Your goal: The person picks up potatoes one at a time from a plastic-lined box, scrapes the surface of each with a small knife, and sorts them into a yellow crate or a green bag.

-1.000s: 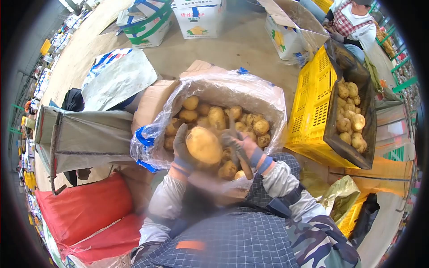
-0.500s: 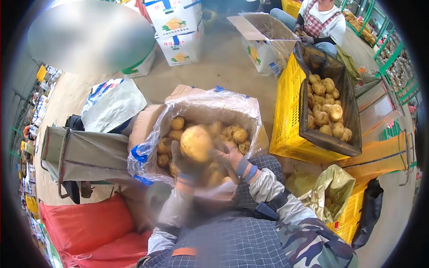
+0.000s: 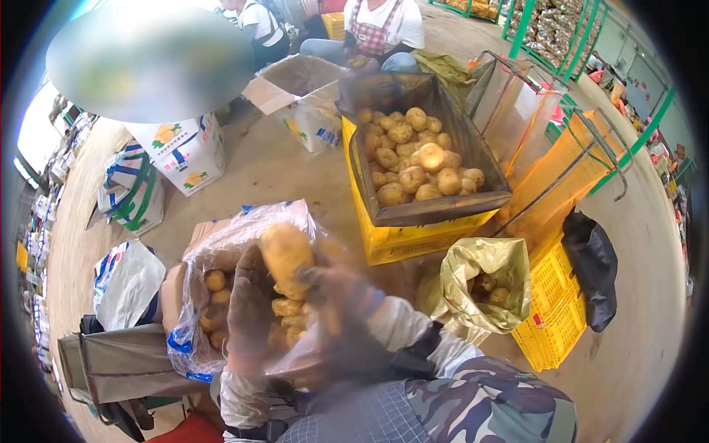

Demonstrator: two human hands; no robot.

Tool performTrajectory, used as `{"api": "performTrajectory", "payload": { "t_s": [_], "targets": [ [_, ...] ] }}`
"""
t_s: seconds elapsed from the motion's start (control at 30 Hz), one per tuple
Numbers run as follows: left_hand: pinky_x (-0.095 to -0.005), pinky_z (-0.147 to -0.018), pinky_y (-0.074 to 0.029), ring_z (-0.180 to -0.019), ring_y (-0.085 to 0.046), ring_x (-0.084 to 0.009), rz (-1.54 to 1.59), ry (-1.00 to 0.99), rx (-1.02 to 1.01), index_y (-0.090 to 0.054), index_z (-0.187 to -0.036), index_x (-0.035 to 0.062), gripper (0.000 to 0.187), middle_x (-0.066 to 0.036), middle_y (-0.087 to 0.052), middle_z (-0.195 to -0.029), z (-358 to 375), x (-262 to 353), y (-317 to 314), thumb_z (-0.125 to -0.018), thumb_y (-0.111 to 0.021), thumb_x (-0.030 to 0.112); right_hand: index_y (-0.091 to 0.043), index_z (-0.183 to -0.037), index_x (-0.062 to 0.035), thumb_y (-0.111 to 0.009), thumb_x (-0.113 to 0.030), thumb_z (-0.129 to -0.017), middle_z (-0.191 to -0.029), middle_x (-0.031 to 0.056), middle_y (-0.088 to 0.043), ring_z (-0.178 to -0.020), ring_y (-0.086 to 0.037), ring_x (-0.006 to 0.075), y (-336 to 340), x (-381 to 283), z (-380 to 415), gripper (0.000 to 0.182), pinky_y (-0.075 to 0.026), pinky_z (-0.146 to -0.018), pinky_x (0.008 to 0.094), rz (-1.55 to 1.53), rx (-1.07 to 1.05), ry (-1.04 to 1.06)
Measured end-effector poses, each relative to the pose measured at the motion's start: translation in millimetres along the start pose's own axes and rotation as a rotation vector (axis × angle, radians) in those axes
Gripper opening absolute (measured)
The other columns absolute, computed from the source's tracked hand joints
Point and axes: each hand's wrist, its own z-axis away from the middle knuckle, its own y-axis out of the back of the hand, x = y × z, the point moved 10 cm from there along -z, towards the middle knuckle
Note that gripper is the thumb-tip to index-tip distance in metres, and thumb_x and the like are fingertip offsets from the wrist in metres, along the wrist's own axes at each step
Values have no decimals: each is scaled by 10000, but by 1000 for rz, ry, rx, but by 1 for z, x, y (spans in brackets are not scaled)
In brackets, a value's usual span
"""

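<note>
A large potato (image 3: 286, 255), blurred by motion, is up above the lined cardboard box (image 3: 199, 255). My right hand (image 3: 340, 295), in a dark glove and smeared, has its fingers closed on the potato's lower right side. Just left of the potato is my left hand (image 3: 249, 306) in a brownish glove, over the box, its fingers stretched out and partly blurred. Potatoes (image 3: 214, 314) lie in the box on both sides of my left hand. Whether my left fingers touch the large potato is unclear.
A yellow crate (image 3: 384, 244) with a dark liner holds several potatoes (image 3: 412, 179). To its right are an orange mesh bag (image 3: 550, 184), a gold-green sack (image 3: 484, 273) and yellow crates (image 3: 550, 310). Another person (image 3: 377, 29) sits behind an open carton (image 3: 303, 81).
The view has swung right, so the box and yellow crate appear further left. The large potato is now seen more end-up, with my right hand against its lower side.
</note>
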Motion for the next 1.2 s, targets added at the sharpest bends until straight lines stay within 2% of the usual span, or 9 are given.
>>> {"api": "performTrajectory", "payload": {
  "t_s": [0.1,0.2,0.27,0.33,0.53,0.73,0.83,0.97,1.2],
  "targets": [
    [-396,-1065,-447,-1242,-570,-243,-447,135,-52,-489,-1424,-9,608,-140,-584,-1362,9,-3,16,-1013,-473,439,-616,-1216,-21,-655,-154,-938,-942,47,-690,-690,-664,101,57,-95,28,311,-531,-541,217,-155,126,311],
    [-350,-918,-515,-1065,-643,-202,-106,309,81,-598,-1288,18,426,-100,-667,-1190,20,-43,88,-1020,-507,336,-670,-1192,-86,-647,-282,-969,-986,27,-665,-718,-624,107,166,-172,-18,298,-539,-573,279,413,201,517],
    [-341,-858,-529,-996,-660,-198,-28,332,237,-620,-1249,33,377,-96,-683,-1142,49,-63,146,-1016,-527,314,-668,-1046,-146,-679,-214,-950,-777,-13,-620,-574,-556,120,184,-203,-32,118,-475,-488,272,-7,451,290],
    [-346,-808,-526,-930,-669,-207,-175,248,380,-636,-1209,43,365,-105,-702,-1089,56,-55,193,-1004,-561,335,-637,-1231,-37,-573,-258,-991,-907,40,-667,-740,-611,150,275,-235,-81,333,-529,-673,304,398,473,352],
    [-330,-803,-558,-880,-696,-223,-664,377,666,-669,-1167,33,331,-90,-730,-983,62,-64,341,-958,-656,288,-609,-1247,-26,-564,-260,-970,-1021,68,-684,-651,-565,81,61,-195,-66,365,-462,-557,226,592,-34,472],
    [-395,-1127,-401,-1364,-496,-360,-1417,894,604,-359,-1540,49,983,-225,-528,-1451,-13,-155,352,-764,-787,474,-602,-1217,11,-617,-202,-968,-938,102,-712,-536,-576,78,-45,-20,-49,328,-464,-470,235,145,-20,22],
    [-382,-1147,-384,-1385,-476,-343,-1247,868,728,-161,-1603,65,1159,-241,-465,-1501,-17,-179,338,-730,-808,465,-618,-1190,3,-663,-207,-944,-904,86,-708,-555,-593,98,-39,47,-51,326,-475,-489,241,159,54,-129],
    [-431,-1114,-428,-1296,-550,-324,-77,612,549,-264,-1563,87,928,-201,-535,-1433,-14,-208,351,-801,-752,287,-630,-1176,-14,-710,-176,-890,-928,82,-685,-642,-619,143,-32,55,-65,338,-528,-563,270,272,198,-225],
    [-386,-1048,-501,-1251,-585,-295,689,448,216,-475,-1408,-21,542,-171,-571,-1386,28,-53,227,-939,-595,225,-618,-1273,-85,-774,-273,-860,-1106,115,-677,-968,-652,215,-47,95,-94,481,-550,-834,347,554,71,-295]
  ]
}}
